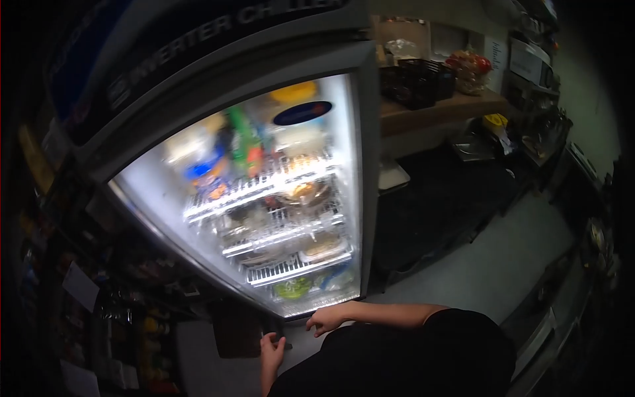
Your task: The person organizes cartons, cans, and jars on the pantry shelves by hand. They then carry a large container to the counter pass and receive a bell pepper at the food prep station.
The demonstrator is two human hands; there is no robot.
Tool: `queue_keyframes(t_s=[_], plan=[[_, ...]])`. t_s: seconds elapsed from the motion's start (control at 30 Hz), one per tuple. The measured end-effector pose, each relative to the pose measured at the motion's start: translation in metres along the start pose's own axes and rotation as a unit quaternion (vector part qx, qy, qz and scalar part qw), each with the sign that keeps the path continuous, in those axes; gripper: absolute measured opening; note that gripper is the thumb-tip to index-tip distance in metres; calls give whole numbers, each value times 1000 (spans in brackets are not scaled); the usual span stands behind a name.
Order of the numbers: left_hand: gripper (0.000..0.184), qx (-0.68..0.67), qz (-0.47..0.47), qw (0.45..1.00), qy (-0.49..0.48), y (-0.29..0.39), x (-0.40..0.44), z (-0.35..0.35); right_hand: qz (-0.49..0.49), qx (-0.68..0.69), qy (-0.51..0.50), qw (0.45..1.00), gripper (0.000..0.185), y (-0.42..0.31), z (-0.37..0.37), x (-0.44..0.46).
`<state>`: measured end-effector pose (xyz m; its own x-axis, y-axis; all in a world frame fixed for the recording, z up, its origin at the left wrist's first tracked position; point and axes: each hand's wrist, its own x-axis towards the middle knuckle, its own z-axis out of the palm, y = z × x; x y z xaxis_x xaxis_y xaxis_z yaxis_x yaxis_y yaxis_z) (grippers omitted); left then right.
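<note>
My left hand (pixel 272 349) is low in the head view, below the chiller's bottom corner, with thumb and fingers apart. A small dark shape lies beside its thumb; I cannot make out what it is. My right hand (pixel 325 319) reaches across my body just below the lower edge of the glass-door chiller (pixel 368 198). Its fingers are loosely bent and apart, with nothing visible in them. Behind the chiller's closed glass, lit wire shelves (pixel 291 268) carry blurred food packs, a covered bowl (pixel 305 192) and a green bag (pixel 292 287) at the bottom.
Right of the chiller stands a wooden shelf (pixel 436 114) with black baskets (pixel 423 79) and a red-and-clear bag (pixel 471 69). Below is a dark-covered table (pixel 443 205). Crowded dark shelving (pixel 126 284) runs along the left. A brown box-like object (pixel 237 334) sits on the grey floor.
</note>
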<state>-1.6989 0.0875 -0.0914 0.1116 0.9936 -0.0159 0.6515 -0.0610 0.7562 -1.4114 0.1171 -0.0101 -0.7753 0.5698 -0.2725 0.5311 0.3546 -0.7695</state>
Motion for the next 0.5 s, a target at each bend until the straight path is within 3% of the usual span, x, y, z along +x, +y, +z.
queue_keyframes(t_s=[0.13, 0.2, 0.27, 0.33, 0.4, 0.5], plan=[[40, 23, 23, 995, -99, 84, -4, 39, 7, 11, 57, 998, 45, 34, -5, -44], [39, -37, 50, 974, -219, 93, -1, 72, 16, 12, 43, 999, 46, 50, -13, -70], [40, -28, 28, 966, -254, 136, 1, 89, 18, -16, 40, 999, 45, 66, -22, -101], [42, 2, 43, 931, -361, 154, 10, 121, 10, -41, 23, 999, 46, 93, -30, -128], [44, 8, 50, 934, -354, 170, 20, 160, 11, -27, 27, 999, 45, 117, -47, -156], [43, 61, 138, 956, -250, 202, 26, 208, 12, -39, -20, 999, 46, 139, -81, -194]])
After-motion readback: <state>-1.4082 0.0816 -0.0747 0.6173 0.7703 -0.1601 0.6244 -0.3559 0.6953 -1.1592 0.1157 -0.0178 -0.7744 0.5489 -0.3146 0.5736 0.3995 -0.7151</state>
